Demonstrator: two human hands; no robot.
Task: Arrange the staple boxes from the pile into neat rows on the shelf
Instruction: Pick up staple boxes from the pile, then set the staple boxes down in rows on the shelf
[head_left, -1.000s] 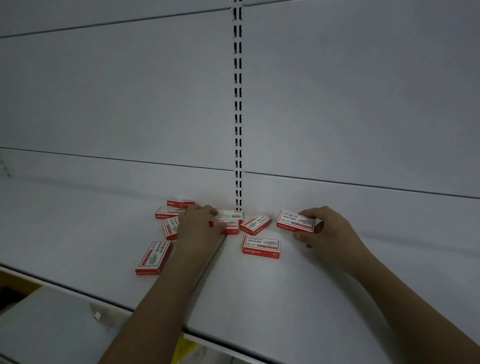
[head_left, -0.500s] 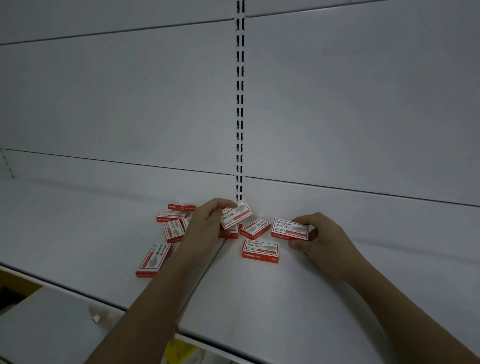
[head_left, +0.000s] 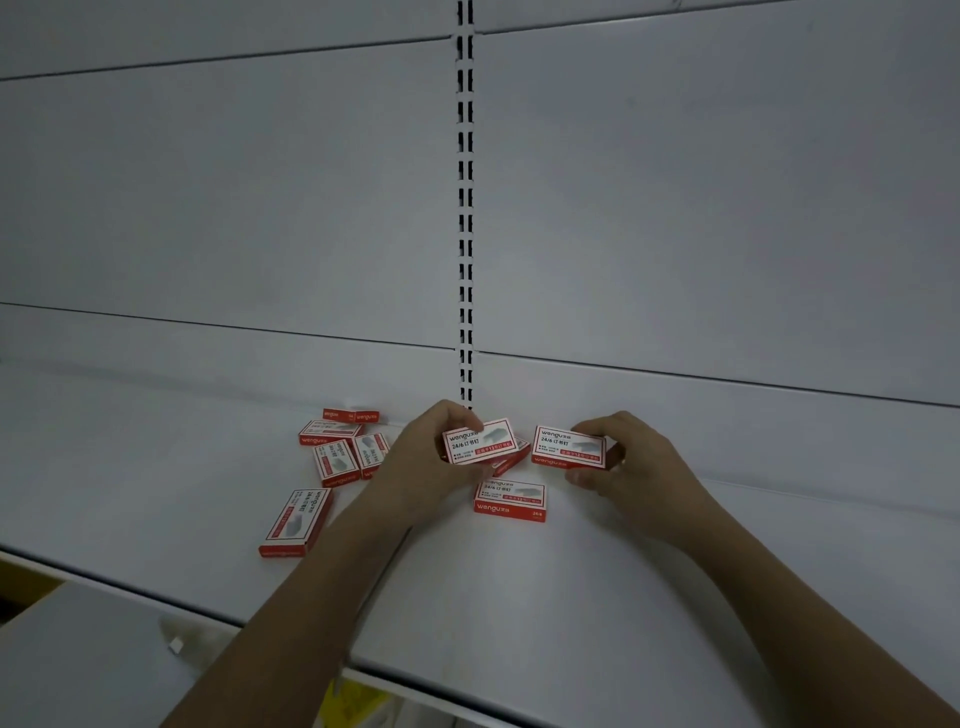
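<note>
Now left hand (head_left: 421, 462) pinching a staple box (head_left: 480, 441), right hand (head_left: 631, 457) gripping another (head_left: 569, 447), both lengthwise left-right

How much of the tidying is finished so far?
No neat row shows yet. In hand: the left hand holds one staple box, the right hand another. Left: loose boxes lie scattered at odd angles on the shelf.
</note>
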